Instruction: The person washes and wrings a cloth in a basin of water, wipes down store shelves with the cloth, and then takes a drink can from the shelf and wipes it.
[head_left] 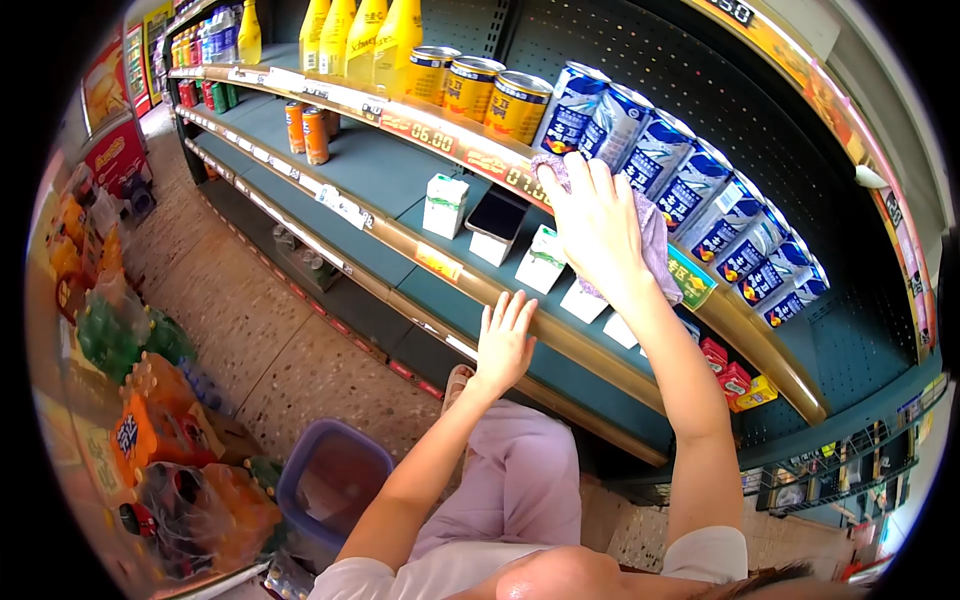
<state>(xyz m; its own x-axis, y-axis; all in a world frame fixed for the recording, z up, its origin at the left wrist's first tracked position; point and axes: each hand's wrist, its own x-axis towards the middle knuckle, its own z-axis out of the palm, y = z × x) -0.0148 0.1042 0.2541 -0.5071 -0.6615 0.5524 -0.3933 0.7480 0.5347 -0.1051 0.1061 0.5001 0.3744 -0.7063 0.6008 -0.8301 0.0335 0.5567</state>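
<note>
My right hand (602, 225) presses a purple cloth (655, 240) against the price-label edge of the upper shelf (465, 150), its fingers closed over the fabric. Part of the cloth hangs down beside the wrist. Blue-and-white cans (665, 150) stand in a row just behind that hand. Lower down, my left hand (507, 342) rests with its fingers spread on the front edge of the middle shelf (570, 345). Near it are small white-and-green cartons (541, 258), and a dark-screened phone (497, 214) lies on top of one white box.
Yellow cans (518, 105) and tall yellow bottles (398, 50) stand further left on the upper shelf. Orange cans (315, 136) are on the shelf below. A purple bucket (333, 475) sits on the floor beside wrapped packs of bottles (165, 440). Small red boxes (733, 378) lie at the right.
</note>
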